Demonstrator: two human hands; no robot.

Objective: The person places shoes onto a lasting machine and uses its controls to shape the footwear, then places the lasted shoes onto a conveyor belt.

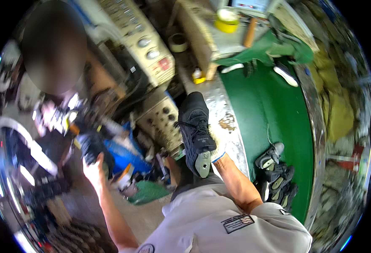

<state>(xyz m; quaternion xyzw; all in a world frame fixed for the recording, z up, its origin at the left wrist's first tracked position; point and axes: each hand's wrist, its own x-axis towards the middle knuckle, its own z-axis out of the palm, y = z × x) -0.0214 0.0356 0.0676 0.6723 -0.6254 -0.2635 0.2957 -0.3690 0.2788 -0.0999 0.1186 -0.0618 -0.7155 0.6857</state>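
Observation:
My left hand [93, 172] is closed around a dark shoe [91, 146] out to the left, its thumb on the shoe's side. In the middle, in front of my body, a black lace-up shoe [195, 122] is held by my right hand [217, 145], which wears a whitish knit glove. A grey-green shoe last [203, 164] with a round hole sticks out of this shoe's opening. Most of my right hand's fingers are hidden behind the shoe.
Several dark shoes [279, 183] lie on a green surface [274, 114] at right; a white-soled shoe [285, 75] lies farther up. Control panels with knobs [151, 52] stand ahead. A blue bin [128, 158] sits between my arms. Another person [55, 114] is at upper left.

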